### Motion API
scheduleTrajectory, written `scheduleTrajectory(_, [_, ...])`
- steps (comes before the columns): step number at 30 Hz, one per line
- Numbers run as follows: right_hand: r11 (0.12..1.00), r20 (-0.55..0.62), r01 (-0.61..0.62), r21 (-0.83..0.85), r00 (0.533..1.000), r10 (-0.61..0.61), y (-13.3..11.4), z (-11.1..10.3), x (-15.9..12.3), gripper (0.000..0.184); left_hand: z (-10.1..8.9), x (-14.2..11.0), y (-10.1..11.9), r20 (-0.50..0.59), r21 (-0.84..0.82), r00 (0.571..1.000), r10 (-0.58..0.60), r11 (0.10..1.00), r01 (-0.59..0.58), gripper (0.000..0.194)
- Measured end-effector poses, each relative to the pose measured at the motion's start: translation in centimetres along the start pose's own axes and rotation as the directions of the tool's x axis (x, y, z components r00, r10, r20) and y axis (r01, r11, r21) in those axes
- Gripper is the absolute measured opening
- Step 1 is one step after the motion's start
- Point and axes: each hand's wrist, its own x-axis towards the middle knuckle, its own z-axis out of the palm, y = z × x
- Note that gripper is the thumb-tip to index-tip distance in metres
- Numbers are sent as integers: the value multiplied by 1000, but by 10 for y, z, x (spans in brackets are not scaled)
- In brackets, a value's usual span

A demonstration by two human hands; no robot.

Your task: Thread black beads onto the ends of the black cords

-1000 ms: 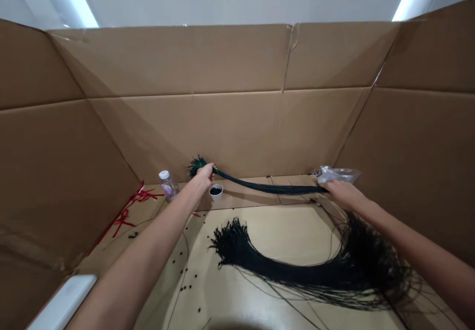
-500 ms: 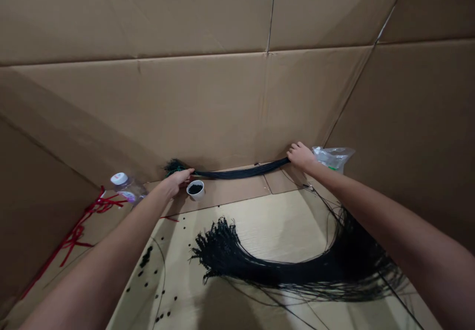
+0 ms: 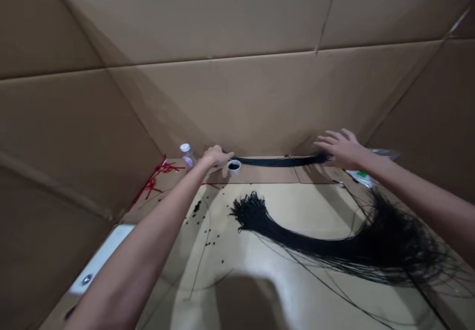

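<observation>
A thin bundle of dark cords [image 3: 274, 162] lies stretched along the foot of the far cardboard wall. My left hand [image 3: 218, 157] is over its left end, with a finger pointing right and the thumb apart below; the end of the bundle is mostly hidden behind the hand. At the other end, my right hand [image 3: 343, 150] is spread open just above the cords, slightly blurred. Close to my left hand stands a white cup [image 3: 234, 169] holding small black pieces. A larger bundle of black cords [image 3: 311, 238], knotted at its left tips, curves across the surface nearer me.
Cardboard walls [image 3: 237, 102] enclose the surface. A bottle with a white cap [image 3: 187, 157] and red ribbons [image 3: 152, 184] are at left, with a white object [image 3: 102, 258] nearer. Small black pieces [image 3: 196, 207] lie scattered. A clear plastic bag [image 3: 365, 177] is at right.
My right hand has opened and come off the cord bundle's right end. My left hand's fingers have loosened at the left end. The view has shifted left, showing more of the left wall.
</observation>
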Motion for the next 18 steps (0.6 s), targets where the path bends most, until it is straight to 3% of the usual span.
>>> scheduleTrajectory(5, [988, -183, -76, 138, 978, 101, -45, -38, -56, 69, -39, -90, -10, -128, 1, 973, 194, 981, -196, 34])
scheduleTrajectory(8, [970, -259, -77, 229, 956, 137, -89, -57, -96, 84, -61, -159, -30, -175, -37, 951, 254, 964, -264, 36])
scheduleTrajectory(10, [942, -299, -33, 335, 944, 139, -124, -69, -128, 85, -64, -206, -51, -228, -60, 936, 270, 955, -290, 36])
scheduleTrajectory(12, [886, -326, 15, 463, 933, 155, -159, -78, -166, 74, -54, -252, -78, -318, -141, 907, 274, 933, -331, 35])
scheduleTrajectory(14, [817, -315, 3, 577, 924, 219, -191, -84, -210, 58, -30, -294, -110, -368, -240, 903, 223, 915, -324, 37])
scheduleTrajectory(16, [704, -233, -104, 703, 901, 365, -218, -82, -261, 43, 0, -331, -144, -393, -300, 910, 129, 918, -260, 40])
scheduleTrajectory(18, [521, -78, -258, 814, 840, 537, -243, -75, -313, 32, 29, -359, -176, -351, -262, 930, 105, 943, -206, 43])
